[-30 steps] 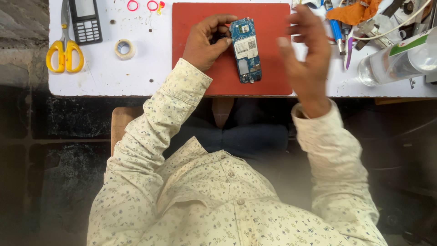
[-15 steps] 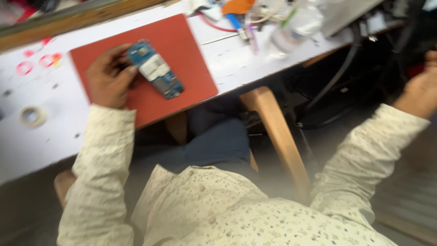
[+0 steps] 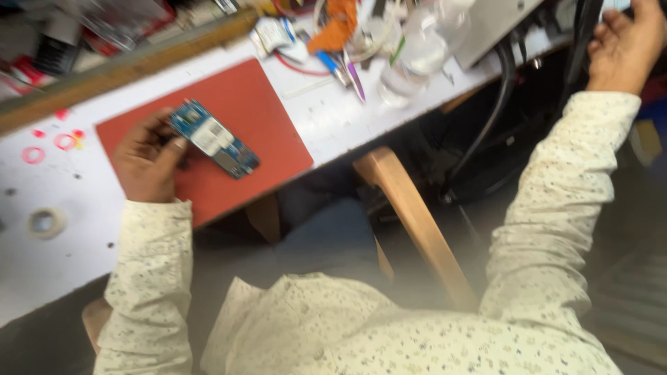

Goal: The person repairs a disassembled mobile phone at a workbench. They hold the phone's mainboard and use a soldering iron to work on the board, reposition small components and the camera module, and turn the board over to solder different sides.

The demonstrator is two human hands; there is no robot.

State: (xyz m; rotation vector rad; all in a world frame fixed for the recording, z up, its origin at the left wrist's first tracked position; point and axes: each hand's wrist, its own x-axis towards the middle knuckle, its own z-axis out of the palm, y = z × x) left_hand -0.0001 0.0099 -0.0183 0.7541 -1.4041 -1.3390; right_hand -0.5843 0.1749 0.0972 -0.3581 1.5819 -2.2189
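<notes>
Rubber-like and flat, the red mat (image 3: 257, 132) lies as a tilted rectangle on the white worktop (image 3: 333, 121), and everything else is told from it. On the mat's upper left part sits a blue circuit board (image 3: 214, 139), a narrow oblong with a pale label patch across its middle and darker parts toward its lower end; it lies slanted, its long sides roughly along the mat's top edge. The left hand (image 3: 147, 163) rests on the mat's left end, wrist bent, its fingers (image 3: 174, 147) curled narrow around the board's upper left end and touching it, thumb on the near side. The mat's right half and lower corner are bare, leaving open room beside the board. Left of the mat, on the worktop, lie small pink rings (image 3: 66, 141) and a pale roll of tape (image 3: 46, 222). Beyond the mat's upper right corner stands a clutter of wires, pens and a clear plastic bottle (image 3: 417, 55). Below the mat's right corner a wooden chair rail (image 3: 417, 222) slants off from the worktop edge. The right hand (image 3: 625, 45) is raised well apart from the mat, far to its right past the worktop's end, arm stretched in a speckled cream sleeve (image 3: 556, 208); whether its loosely bent fingers hold anything cannot be told.
</notes>
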